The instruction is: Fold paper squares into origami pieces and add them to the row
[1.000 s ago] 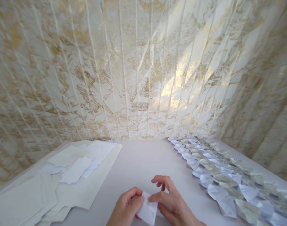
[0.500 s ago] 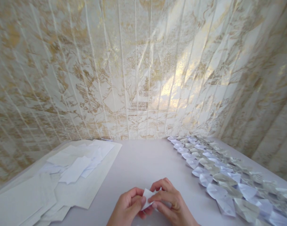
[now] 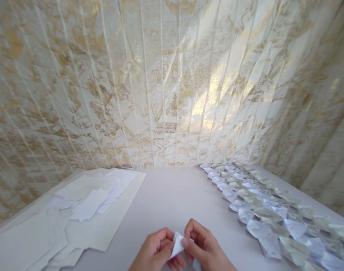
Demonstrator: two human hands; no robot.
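A small folded white paper piece [image 3: 178, 244] is pinched between both hands low in the middle of the view. My left hand [image 3: 156, 251] grips its left side with thumb and fingers curled. My right hand [image 3: 206, 248] grips its right side, thumb pressed on the fold. Both hands hover just above the white table [image 3: 172, 195], near its front edge.
Loose white paper sheets [image 3: 87, 201] lie stacked on the left of the table. Rows of several folded white and silvery paper shapes [image 3: 262, 214] cover the right side. A cream and gold pleated curtain [image 3: 160, 82] hangs behind the table.
The paper piece has been folded smaller and both hands have closed tighter on it, drawing slightly nearer to me.
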